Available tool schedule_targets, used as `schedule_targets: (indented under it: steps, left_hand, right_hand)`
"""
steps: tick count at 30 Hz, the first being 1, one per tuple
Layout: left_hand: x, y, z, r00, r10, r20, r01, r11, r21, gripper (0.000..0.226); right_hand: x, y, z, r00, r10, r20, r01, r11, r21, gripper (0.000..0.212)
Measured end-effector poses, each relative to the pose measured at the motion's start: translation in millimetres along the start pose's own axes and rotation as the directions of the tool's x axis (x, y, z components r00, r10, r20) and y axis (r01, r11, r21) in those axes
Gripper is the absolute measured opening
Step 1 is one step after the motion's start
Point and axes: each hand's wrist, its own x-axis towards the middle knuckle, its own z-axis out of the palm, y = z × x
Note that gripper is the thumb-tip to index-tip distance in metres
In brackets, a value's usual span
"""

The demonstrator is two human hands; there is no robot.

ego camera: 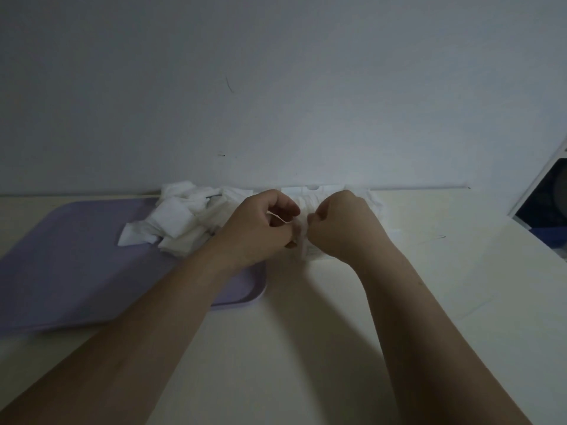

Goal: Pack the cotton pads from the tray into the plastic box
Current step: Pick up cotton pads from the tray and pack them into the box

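A lilac tray [70, 265] lies on the table at the left, with a loose heap of white cotton pads [178, 219] at its far right corner. Just right of the tray stands the clear plastic box [377, 204], mostly hidden behind my hands, with white pads showing inside it. My left hand [260, 231] and my right hand [343, 228] meet over the box's near side, fingers curled. Both pinch the same white cotton pad [302, 237] between them.
The cream table [306, 348] runs back to a pale wall [276, 87]. A white-framed dark object [543, 207] stands at the right edge, past the table's corner.
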Motion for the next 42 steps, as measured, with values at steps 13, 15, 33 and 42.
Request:
schedule_targets:
  steps: [13,15,33,42]
  left_hand:
    - [-26,6,-31,0.973,0.228,-0.019,-0.175,0.794,0.582,0.017]
    - [-36,-1,-57,0.961,0.250,-0.115,-0.107,0.724,0.681,0.012]
    - [28,-24,-155,0.964,-0.263,0.050,0.082,0.470,0.879,0.069]
    - [15,-43,-152,0.982,-0.092,0.168,-0.056,0.703,0.709,0.027]
  right_hand:
    - [-32,-43,43,0.772,-0.439,-0.460,0.522,0.851,0.065,0.013]
    - [-37,-46,60,0.798,-0.464,-0.384,0.554,0.816,0.164,0.014]
    - [56,-111,97,0.967,-0.228,0.112,0.213,0.968,0.137,0.058]
    - [75,-104,116,0.907,-0.229,0.352,0.263,0.963,-0.052,0.044]
